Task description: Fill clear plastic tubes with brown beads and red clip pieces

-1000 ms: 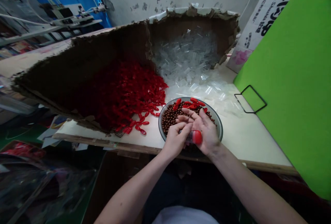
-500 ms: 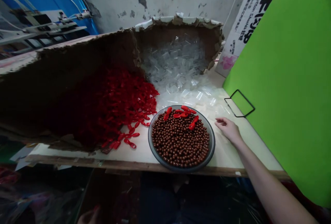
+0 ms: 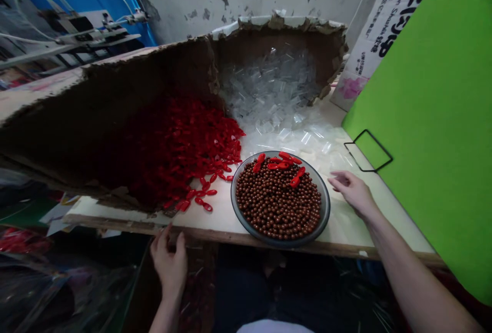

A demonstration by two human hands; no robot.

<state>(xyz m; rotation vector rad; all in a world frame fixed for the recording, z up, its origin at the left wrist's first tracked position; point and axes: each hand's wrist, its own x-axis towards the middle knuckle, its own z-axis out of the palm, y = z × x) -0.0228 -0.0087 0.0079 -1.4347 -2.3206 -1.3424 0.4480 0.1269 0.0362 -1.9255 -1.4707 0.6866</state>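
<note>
- Standing wide, the left grip [image 3: 170, 264] has its thumb apart from the fingers and nothing visible between; it is at the front edge of the surface [image 3: 400, 220], contact unconfirmed.
- Right grip [image 3: 355, 194]: fingers loosely bent, just right of the bowl [image 3: 282, 243]; whether it holds anything cannot be told.
- Bowl: between the grips, close to the front edge, filled with brown beads [image 3: 277, 207]. Assessed risk: a knock would spill them, so forearms should pass wide of it.
- Red clips [image 3: 298, 177] lie on the beads; a shallow fingertip pinch should disturb the beads least.
- Clear pieces [image 3: 277, 89] look thin; light pressure is advisable against creasing.
- Loose red pieces [image 3: 207, 207] lie singly left of the bowl, and appear easier to pick than the red heap [image 3: 184, 143] inside the ragged-edged cardboard box [image 3: 184, 61].
</note>
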